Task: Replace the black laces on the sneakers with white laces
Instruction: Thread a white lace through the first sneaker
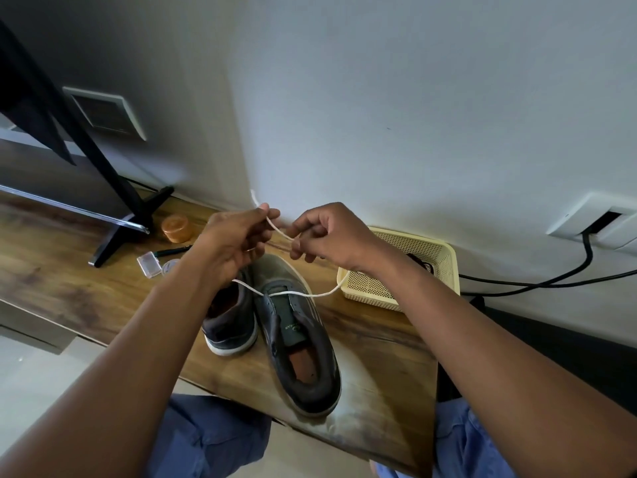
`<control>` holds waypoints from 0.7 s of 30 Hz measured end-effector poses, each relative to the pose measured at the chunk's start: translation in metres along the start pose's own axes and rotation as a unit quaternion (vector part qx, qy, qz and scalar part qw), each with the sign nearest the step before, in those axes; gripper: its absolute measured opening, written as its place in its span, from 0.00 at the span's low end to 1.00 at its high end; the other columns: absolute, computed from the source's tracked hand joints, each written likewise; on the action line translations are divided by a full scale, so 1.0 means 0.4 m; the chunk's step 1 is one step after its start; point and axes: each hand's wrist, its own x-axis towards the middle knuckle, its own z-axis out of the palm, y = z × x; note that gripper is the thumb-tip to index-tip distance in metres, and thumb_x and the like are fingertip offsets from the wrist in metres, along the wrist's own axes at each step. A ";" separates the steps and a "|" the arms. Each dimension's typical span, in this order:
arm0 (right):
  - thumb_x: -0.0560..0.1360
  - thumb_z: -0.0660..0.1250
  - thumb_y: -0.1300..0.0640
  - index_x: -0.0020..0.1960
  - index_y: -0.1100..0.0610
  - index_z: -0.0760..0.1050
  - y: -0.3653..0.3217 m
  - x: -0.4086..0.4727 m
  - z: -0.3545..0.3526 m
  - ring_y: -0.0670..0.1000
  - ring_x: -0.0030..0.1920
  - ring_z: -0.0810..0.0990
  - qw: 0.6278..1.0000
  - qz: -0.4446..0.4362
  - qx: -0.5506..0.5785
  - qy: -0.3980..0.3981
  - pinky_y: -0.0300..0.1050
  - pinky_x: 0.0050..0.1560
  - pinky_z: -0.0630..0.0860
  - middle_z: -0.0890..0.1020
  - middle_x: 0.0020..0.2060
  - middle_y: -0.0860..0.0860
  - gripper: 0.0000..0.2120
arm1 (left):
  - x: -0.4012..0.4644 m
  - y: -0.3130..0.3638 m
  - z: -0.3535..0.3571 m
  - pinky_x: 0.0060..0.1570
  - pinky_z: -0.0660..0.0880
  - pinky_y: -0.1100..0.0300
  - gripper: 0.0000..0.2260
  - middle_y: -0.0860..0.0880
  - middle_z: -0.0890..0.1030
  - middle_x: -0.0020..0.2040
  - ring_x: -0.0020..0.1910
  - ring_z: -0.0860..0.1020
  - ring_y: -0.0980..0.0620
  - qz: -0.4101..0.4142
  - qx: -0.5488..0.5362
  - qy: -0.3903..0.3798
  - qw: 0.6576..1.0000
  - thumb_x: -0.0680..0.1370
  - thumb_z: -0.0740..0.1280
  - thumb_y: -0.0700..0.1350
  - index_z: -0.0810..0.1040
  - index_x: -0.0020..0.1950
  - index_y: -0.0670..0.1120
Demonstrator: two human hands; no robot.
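Two dark grey sneakers stand on the wooden table [379, 357], toes toward the wall. The right sneaker [296, 332] carries a white lace [293, 293] threaded across its lowest eyelets, with no other lacing visible. The left sneaker [229, 319] is partly hidden under my left forearm. Above the toes, my left hand [234, 243] pinches one end of the white lace between thumb and fingers. My right hand [327, 236] pinches the same strand a short way along it. The lace's tip sticks up past my left fingers.
A pale yellow mesh basket [444, 270] with something dark inside sits right of the shoes by the wall. A monitor stand [124, 215], an orange lid [176, 228], a pen and small clear plastic pieces [149, 265] lie left. Black cables [551, 281] run from a wall socket.
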 end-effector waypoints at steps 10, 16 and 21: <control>0.78 0.72 0.44 0.47 0.46 0.84 0.031 0.008 -0.002 0.54 0.45 0.80 0.907 0.000 -0.401 0.130 0.44 0.39 0.66 0.82 0.43 0.46 0.07 | 0.004 0.026 -0.074 0.29 0.71 0.68 0.06 0.46 0.86 0.45 0.32 0.75 0.59 0.079 -0.113 0.095 0.986 0.85 0.65 0.43 0.81 0.55 0.44; 0.76 0.72 0.45 0.42 0.51 0.81 0.050 0.013 0.001 0.54 0.41 0.80 0.930 0.040 -0.320 0.175 0.42 0.34 0.67 0.80 0.34 0.44 0.10 | 0.016 0.038 -0.098 0.28 0.67 0.69 0.07 0.50 0.80 0.38 0.29 0.69 0.60 0.086 -0.186 0.117 0.972 0.86 0.64 0.46 0.81 0.56 0.45; 0.74 0.74 0.56 0.60 0.46 0.82 0.024 0.007 0.027 0.49 0.61 0.81 0.973 -0.041 -0.225 0.015 0.46 0.62 0.76 0.85 0.59 0.45 0.15 | 0.004 0.047 -0.113 0.27 0.65 0.60 0.06 0.52 0.74 0.29 0.25 0.68 0.54 0.118 -0.142 0.288 0.940 0.78 0.71 0.42 0.82 0.41 0.47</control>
